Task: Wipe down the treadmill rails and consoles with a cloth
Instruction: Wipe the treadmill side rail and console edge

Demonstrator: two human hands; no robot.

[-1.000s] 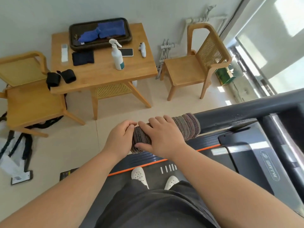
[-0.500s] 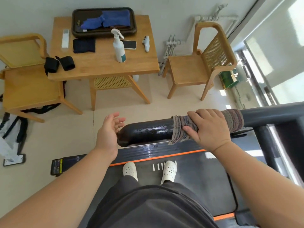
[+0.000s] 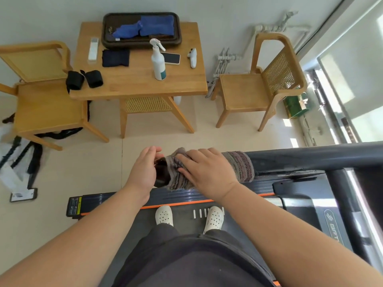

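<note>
You're wiping the rail (image 3: 310,160) end: right hand (image 3: 207,172) presses the cloth (image 3: 240,166) around it, left hand (image 3: 145,172) wide open beside. Next, I'd cap the tip.

rail (image 3: 310,160) cut off right, cloth (image 3: 240,168) hiding its end

We stand on the treadmill belt (image 3: 132,224); its rail (image 3: 310,160) crosses before us; beyond the rail a table (image 3: 134,79) holds a spray bottle (image 3: 158,63), with a chair (image 3: 259,88) right of it.
</note>
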